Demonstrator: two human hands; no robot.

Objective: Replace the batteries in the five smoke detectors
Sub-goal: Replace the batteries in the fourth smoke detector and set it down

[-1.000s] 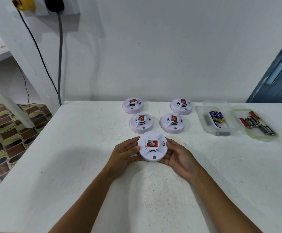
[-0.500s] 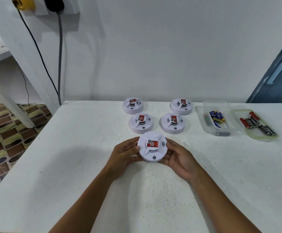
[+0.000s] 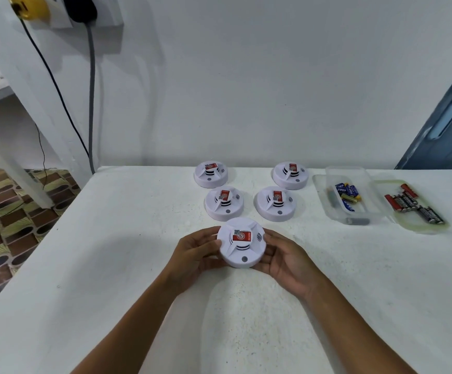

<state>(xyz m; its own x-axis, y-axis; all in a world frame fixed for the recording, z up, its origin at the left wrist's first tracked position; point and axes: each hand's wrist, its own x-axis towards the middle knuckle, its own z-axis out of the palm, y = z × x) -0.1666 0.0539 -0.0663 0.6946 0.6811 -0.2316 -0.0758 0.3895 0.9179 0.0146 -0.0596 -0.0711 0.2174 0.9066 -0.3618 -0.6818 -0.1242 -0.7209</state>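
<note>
A round white smoke detector (image 3: 242, 252) with a red label sits face up at the middle of the white table (image 3: 111, 265). My left hand (image 3: 195, 252) grips its left side, thumb on the rim. My right hand (image 3: 286, 261) cups its right side, fingers curled under the edge. Several more white detectors stand behind it: two in a near row (image 3: 224, 203) (image 3: 276, 203) and two at the back (image 3: 210, 174) (image 3: 290, 175).
A clear plastic tub (image 3: 354, 195) at the right holds blue and yellow batteries, with one grey battery in its near end. Beside it a clear lid (image 3: 419, 225) carries red and black batteries (image 3: 411, 203). The table's left edge drops to a patterned floor. Cables hang down the back-left wall.
Both hands keep hold of the near detector. It seems turned very slightly in place; otherwise nothing has moved.
</note>
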